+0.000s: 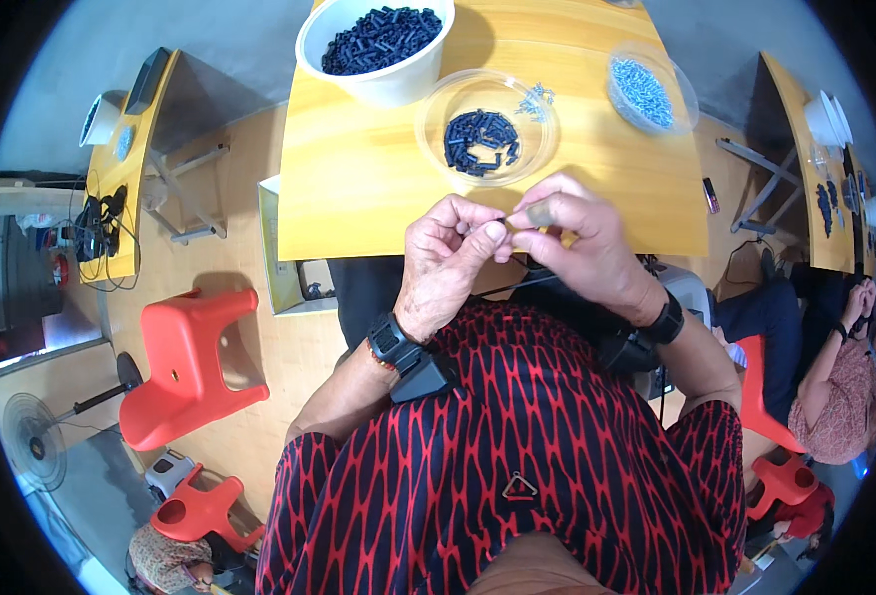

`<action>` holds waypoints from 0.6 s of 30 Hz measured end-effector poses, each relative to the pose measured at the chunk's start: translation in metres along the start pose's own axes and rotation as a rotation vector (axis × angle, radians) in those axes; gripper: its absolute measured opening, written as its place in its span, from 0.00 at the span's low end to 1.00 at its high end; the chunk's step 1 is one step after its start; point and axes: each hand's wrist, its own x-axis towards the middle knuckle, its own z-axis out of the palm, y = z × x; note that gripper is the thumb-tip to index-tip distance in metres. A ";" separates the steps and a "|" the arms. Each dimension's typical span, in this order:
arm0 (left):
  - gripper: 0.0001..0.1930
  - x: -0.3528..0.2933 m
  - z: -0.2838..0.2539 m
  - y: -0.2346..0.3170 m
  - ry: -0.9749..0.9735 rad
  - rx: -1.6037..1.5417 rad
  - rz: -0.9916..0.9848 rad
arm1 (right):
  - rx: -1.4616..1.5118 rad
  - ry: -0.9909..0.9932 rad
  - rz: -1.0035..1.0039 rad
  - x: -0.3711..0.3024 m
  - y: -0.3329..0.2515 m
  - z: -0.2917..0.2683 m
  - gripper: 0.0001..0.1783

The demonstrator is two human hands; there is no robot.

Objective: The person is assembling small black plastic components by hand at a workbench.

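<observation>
Close together at the table's near edge, both my hands work at fingertip height. My left hand (pixel 448 260) pinches a small dark piece (pixel 500 222) between thumb and forefinger; it looks like the black plastic pieces nearby. Facing it, my right hand (pixel 584 243) has thumb and fingers drawn together at the same spot, slightly blurred; what it grips, if anything, is hidden. Just beyond stands a clear round bowl (pixel 537 147) with short black plastic pieces (pixel 479 141) and a few small silvery-blue screw-like pieces (pixel 535 102).
A white tub (pixel 398 92) full of black pieces stands on the yellow table (pixel 349 198) at far left. A clear tub (pixel 689 104) of silvery-blue pieces is at right. Red stools (pixel 185 367), a fan (pixel 34 443), an open box (pixel 277 278) and other people surround me.
</observation>
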 end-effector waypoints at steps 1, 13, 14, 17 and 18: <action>0.06 0.001 0.000 -0.002 0.019 0.022 -0.014 | -0.101 0.021 0.018 0.001 0.008 -0.010 0.05; 0.06 0.005 -0.002 -0.011 -0.012 0.126 -0.054 | -0.453 -0.018 -0.014 0.061 0.086 -0.067 0.04; 0.06 0.005 -0.002 -0.012 -0.013 0.127 -0.055 | -0.452 -0.017 -0.013 0.062 0.087 -0.067 0.04; 0.07 0.006 -0.003 -0.012 -0.010 0.118 -0.056 | -0.527 -0.055 -0.104 0.064 0.085 -0.068 0.02; 0.07 0.005 -0.003 -0.010 -0.011 0.122 -0.061 | -0.546 -0.066 -0.099 0.065 0.081 -0.067 0.02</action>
